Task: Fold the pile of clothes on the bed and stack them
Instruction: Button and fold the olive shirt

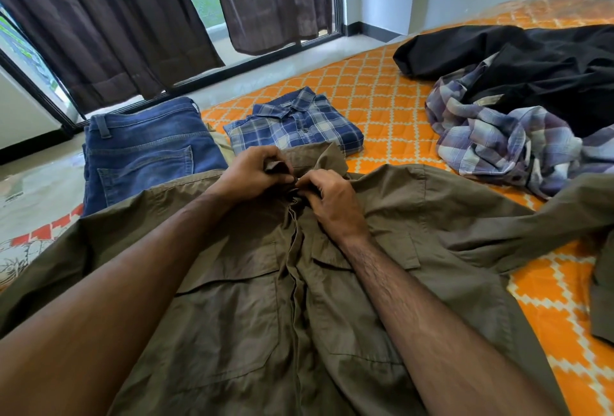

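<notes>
An olive shirt [232, 282] lies front-up and spread across the orange patterned bedspread [382, 100], its placket running away from the camera and one long sleeve trailing off to the right. At the collar, the left hand [252, 173] and the right hand [329, 196] meet, fingers of both curled tight and pinching the fabric on either side of the neck opening, apparently working the top button; the button itself is too small to make out.

The risk here looks to lie in the cloth below the hands. The placket is rucked and twisted, and closing the collar without smoothing it could lock those creases into the fold. The forearms also rest on the shirt front, so any tug at the collar may drag the body askew, and the sprawled sleeve could bunch underneath.

Just beyond the collar sit a folded blue plaid shirt [295, 123] and, to its left, folded jeans [143, 149], side by side rather than stacked. Farther right, a crumpled lilac checked shirt [491, 140] and a black garment [531, 60] wait unfolded. Dark curtains [109, 23] hang at the window behind.
</notes>
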